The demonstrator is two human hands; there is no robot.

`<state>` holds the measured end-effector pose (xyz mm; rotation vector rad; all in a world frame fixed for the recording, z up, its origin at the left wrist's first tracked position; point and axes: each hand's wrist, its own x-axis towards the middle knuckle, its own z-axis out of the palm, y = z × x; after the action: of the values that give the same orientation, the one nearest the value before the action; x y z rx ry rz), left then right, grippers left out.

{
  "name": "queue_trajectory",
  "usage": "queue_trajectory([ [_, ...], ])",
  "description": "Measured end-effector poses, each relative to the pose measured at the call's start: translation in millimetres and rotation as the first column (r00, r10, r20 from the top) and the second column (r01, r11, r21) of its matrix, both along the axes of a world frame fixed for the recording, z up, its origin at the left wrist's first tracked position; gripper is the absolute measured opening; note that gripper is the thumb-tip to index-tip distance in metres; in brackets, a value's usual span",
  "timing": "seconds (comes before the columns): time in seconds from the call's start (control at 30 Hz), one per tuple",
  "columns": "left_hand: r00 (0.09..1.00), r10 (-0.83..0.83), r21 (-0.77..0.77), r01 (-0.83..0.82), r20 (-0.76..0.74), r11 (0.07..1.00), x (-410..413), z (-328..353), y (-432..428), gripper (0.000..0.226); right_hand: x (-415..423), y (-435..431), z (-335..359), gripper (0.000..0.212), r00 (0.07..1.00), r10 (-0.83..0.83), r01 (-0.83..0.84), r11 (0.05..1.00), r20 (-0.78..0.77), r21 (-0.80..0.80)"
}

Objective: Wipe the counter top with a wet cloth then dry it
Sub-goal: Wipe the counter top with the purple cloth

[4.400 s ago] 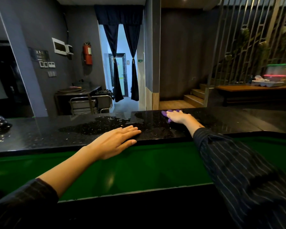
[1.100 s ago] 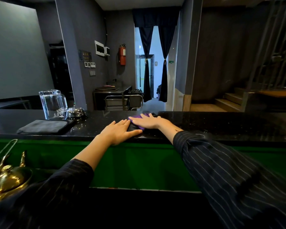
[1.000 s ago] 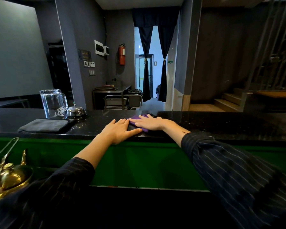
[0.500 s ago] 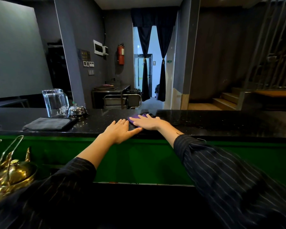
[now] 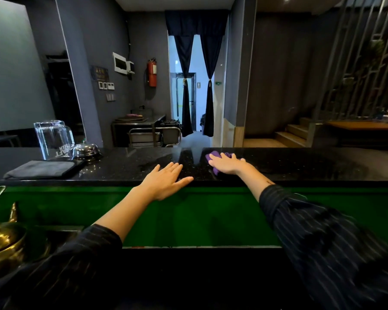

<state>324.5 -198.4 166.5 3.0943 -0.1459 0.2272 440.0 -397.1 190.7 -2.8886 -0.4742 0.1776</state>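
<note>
A black speckled counter top runs across the view, with a wet sheen near its middle. My right hand lies flat on a purple cloth and presses it onto the counter; most of the cloth is hidden under the palm. My left hand rests flat on the counter's near edge, fingers spread, holding nothing. A folded dark grey cloth lies on the counter at the left.
An upturned glass pitcher and a metal service bell stand at the counter's back left. A brass kettle sits low at the left. A green panel faces me below the counter.
My right hand has slid the purple cloth to the right, away from my left hand. The left hand stays on the counter edge.
</note>
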Motion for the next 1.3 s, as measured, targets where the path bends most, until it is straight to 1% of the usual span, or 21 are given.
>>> queue_trajectory([
  [0.1, 1.000, 0.006, -0.004, -0.006, 0.002, 1.000, 1, -1, 0, 0.077, -7, 27, 0, 0.060, 0.999, 0.011, -0.010, 0.999, 0.038, -0.032],
  [0.23, 1.000, 0.017, -0.032, -0.017, -0.018, 0.999, 0, 4, 2, 0.078, -34, 50, -1, 0.061, 0.980, 0.197, -0.195, 0.980, 0.034, -0.045],
  [0.3, 0.999, 0.034, -0.067, -0.036, -0.023, 0.997, -2, 5, -1, 0.076, -45, 36, 0, 0.067, 0.959, 0.280, -0.276, 0.957, 0.041, -0.084],
  [0.33, 0.999, 0.042, -0.085, -0.044, -0.019, 0.995, -2, 5, -1, 0.075, -46, 23, 1, 0.065, 0.957, 0.286, -0.281, 0.956, 0.053, -0.091],
  [0.37, 0.999, 0.045, -0.099, -0.046, -0.013, 0.994, -2, 6, -2, 0.075, -45, 8, 1, 0.061, 0.960, 0.273, -0.268, 0.960, 0.062, -0.079],
  [0.43, 0.999, 0.037, -0.121, -0.038, -0.011, 0.992, 0, 8, -5, 0.075, -37, -27, 2, 0.056, 0.980, 0.191, -0.189, 0.981, 0.056, -0.045],
  [0.5, 1.000, 0.018, -0.111, -0.020, -0.018, 0.994, 5, 9, -11, 0.074, -25, -58, 4, 0.049, 0.998, 0.053, -0.052, 0.999, 0.041, -0.008],
  [0.53, 1.000, 0.013, -0.100, -0.016, -0.024, 0.995, 8, 7, -14, 0.074, -18, -68, 4, 0.050, 0.999, -0.018, 0.018, 1.000, 0.030, 0.000],
  [0.63, 1.000, 0.015, -0.083, -0.016, -0.020, 0.996, 17, 3, -19, 0.073, -2, -68, 2, 0.056, 0.986, -0.164, 0.165, 0.986, 0.038, -0.024],
  [0.7, 1.000, 0.021, -0.086, -0.022, -0.020, 0.996, 22, 1, -19, 0.072, 0, -46, 0, 0.057, 0.982, -0.175, 0.179, 0.983, 0.072, -0.046],
  [0.77, 1.000, 0.021, -0.099, -0.022, -0.017, 0.995, 23, 2, -20, 0.070, -2, -17, 0, 0.055, 0.992, -0.094, 0.098, 0.994, 0.083, -0.040],
  [0.87, 0.999, 0.035, -0.130, -0.035, -0.004, 0.991, 27, 5, -25, 0.065, -16, 11, 1, 0.056, 0.996, 0.067, -0.065, 0.997, 0.057, -0.028],
  [0.97, 0.999, 0.050, -0.162, -0.049, 0.005, 0.986, 31, 9, -41, 0.060, -31, 0, 0, 0.063, 0.982, 0.187, -0.185, 0.981, 0.032, -0.060],
  [1.0, 0.999, 0.031, -0.157, -0.028, 0.017, 0.987, 32, 9, -49, 0.059, -36, -11, 0, 0.059, 0.978, 0.202, -0.199, 0.978, 0.046, -0.064],
  [1.07, 0.998, -0.030, -0.142, 0.038, 0.056, 0.989, 34, 10, -69, 0.058, -39, -40, -3, 0.051, 0.981, 0.169, -0.166, 0.985, 0.093, -0.038],
  [1.17, 0.989, -0.126, -0.115, 0.134, 0.073, 0.984, 38, 10, -103, 0.062, -27, -91, -7, 0.050, 0.992, -0.011, 0.013, 1.000, 0.123, -0.016],
  [1.23, 0.986, -0.158, -0.101, 0.164, 0.060, 0.981, 42, 7, -120, 0.064, -12, -120, -5, 0.053, 0.988, -0.135, 0.137, 0.990, 0.073, -0.026],
  [1.3, 0.986, -0.157, -0.078, 0.161, 0.059, 0.984, 45, 2, -129, 0.064, 5, -133, -3, 0.056, 0.980, -0.195, 0.196, 0.980, 0.029, -0.037],
])
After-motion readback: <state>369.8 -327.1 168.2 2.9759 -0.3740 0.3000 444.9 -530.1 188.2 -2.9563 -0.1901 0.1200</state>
